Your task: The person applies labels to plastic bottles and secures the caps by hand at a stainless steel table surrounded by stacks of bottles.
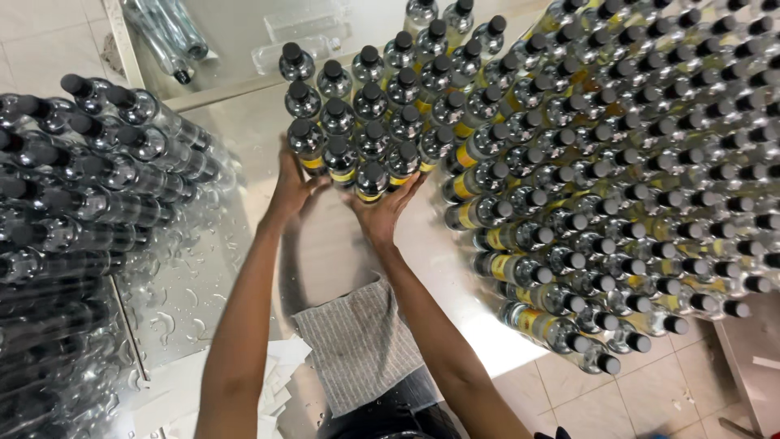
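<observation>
Head view: both hands press against a small cluster of clear plastic bottles with black screw caps and yellow label bands (355,134), which stands upright on the wet, shiny metal bench (236,146) near its middle. The left hand (290,187) lies flat against the cluster's left flank, fingers spread and open, touching the nearest bottle rather than wrapped round it. The right hand (388,210) cups the cluster's near right corner, fingers also apart, with the palm turned towards the bottles. Neither hand is closed on a single bottle; together they bracket the group from the near side.

The bottles look filled, so the group is likely heavy as a whole, though each one would be light enough alone. The walls appear thin and smooth, and with water beaded on the bench they are probably slippery and apt to topple if pushed high up. A low, broad push on the outer row seems the safest hold.

To the right, a much larger block of like bottles (617,162) touches the cluster and runs to the bench's right edge. On the left, unlabelled bottles lie stacked on their sides (81,187). A grey striped cloth (357,341) hangs at the near edge
</observation>
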